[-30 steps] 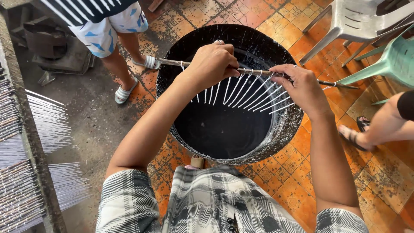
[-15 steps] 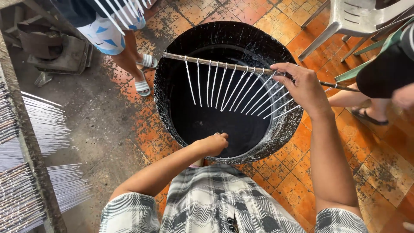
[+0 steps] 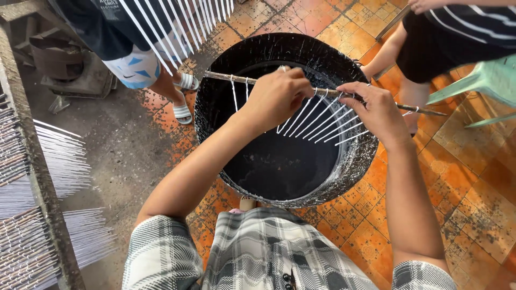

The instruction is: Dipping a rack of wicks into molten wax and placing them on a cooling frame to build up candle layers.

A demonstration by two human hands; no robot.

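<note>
A thin wooden stick (image 3: 226, 78) lies across the top of a big round black tub (image 3: 252, 53). Several thin white candles (image 3: 317, 115) hang from the stick by strings over the tub's dark inside. My left hand (image 3: 277, 96) grips the stick near its middle. My right hand (image 3: 376, 110) grips the same stick further right, over the tub's rim. The stick's bare end (image 3: 424, 111) pokes out past my right hand.
A person in sandals (image 3: 140, 59) stands at the upper left carrying another row of white candles (image 3: 177, 27). A second person (image 3: 446, 37) stands at the upper right beside a green plastic chair (image 3: 478, 86). Racks of hanging white candles (image 3: 32, 204) line the left edge.
My left hand has come up from the tub's near rim and closed on the stick again. The person at the upper left now carries a row of candles into view.
</note>
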